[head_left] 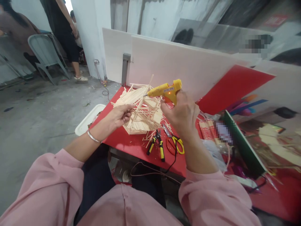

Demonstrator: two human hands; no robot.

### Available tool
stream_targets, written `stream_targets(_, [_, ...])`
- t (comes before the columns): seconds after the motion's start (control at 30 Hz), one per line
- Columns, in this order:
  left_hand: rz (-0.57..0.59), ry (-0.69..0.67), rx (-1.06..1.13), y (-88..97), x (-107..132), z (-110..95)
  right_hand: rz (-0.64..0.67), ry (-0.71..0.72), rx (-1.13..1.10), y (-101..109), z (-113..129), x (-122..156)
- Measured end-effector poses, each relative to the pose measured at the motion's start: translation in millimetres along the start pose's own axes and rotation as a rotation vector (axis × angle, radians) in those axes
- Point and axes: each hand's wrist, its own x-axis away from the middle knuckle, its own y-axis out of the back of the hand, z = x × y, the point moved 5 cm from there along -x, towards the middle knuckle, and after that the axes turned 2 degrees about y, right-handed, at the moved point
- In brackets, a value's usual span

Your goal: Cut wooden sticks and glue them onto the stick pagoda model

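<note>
A model house built of thin wooden sticks (pixel 143 122) stands on the red table. At its left side my left hand (pixel 122 115) is closed, thumb and fingertips pinching the stick frame; the exact stick between them is hard to make out. My right hand (pixel 182 108) grips a yellow hot glue gun (pixel 162 91) by its handle, with an orange light lit on its body. The gun's metal nozzle points left, at the lower edge of the slanted stick roof (pixel 134 95); whether it touches is unclear.
Yellow-black pliers (pixel 157 146) and yellow-handled scissors (pixel 175 141) lie in front of the model among loose sticks. A black cord crosses the table edge. White boards (pixel 169 59) lean behind. At left are a white tray (pixel 86 121), a chair (pixel 45 51) and other people.
</note>
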Motion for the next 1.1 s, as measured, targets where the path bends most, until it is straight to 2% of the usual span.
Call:
stream_targets(0.43, [0.017,-0.011,-0.011,10.0,4,4,0.113,-0.050,0.217,4,8,1])
stream_targets(0.63, [0.026,-0.026,-0.006,14.8,1,6,0.108,-0.030,0.189,4,6,1])
stream_targets(0.83, [0.058,-0.024,-0.021,16.6,-1,6,0.042,0.047,0.158,4,4,3])
stream_targets(1.1, [0.065,-0.044,-0.026,20.4,-5,8,0.082,0.030,0.174,4,3,2])
